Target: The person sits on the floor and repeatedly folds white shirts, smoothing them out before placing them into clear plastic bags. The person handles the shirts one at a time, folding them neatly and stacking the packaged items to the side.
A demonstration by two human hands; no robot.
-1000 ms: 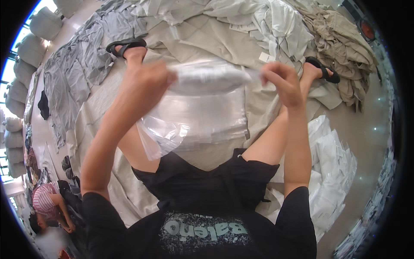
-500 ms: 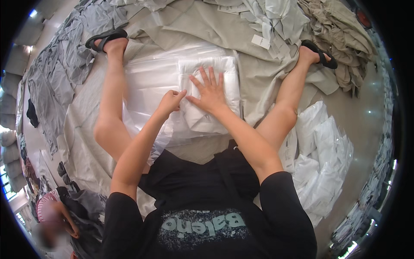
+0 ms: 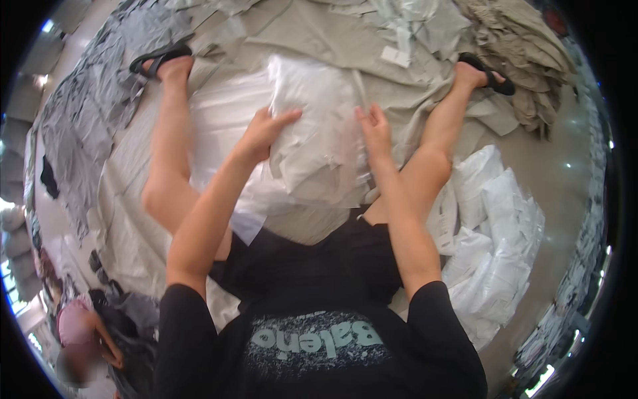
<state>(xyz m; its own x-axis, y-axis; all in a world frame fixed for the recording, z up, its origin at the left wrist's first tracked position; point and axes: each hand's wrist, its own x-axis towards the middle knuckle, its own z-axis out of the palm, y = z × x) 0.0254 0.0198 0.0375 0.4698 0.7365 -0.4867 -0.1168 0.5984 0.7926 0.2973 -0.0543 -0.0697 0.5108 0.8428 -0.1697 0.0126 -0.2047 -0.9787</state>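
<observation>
Between my legs, a folded white garment (image 3: 312,93) in a clear plastic bag appears tilted and slightly blurred by motion. My left hand (image 3: 266,133) grips its left edge, with the thumb on top and the other fingers hidden beneath. At the opposite edge, my right hand (image 3: 377,136) has its fingers curled against the plastic and seems to pinch it. Flat clear plastic bags (image 3: 226,113) lie to the left of the garment and partly under it. A loose plastic flap (image 3: 248,227) sticks out near my lap.
Beige cloth (image 3: 133,199) is spread beneath me, with my bare legs on both sides. Several bagged white garments (image 3: 502,246) are heaped at my right. Grey garments (image 3: 83,133) lie far left, tan ones (image 3: 525,60) far right. Another person (image 3: 83,332) is at the lower left.
My right hand has gone from lying flat on the garment to its right edge. The left hand has taken hold of the left edge, and the bagged garment has shifted and tilted.
</observation>
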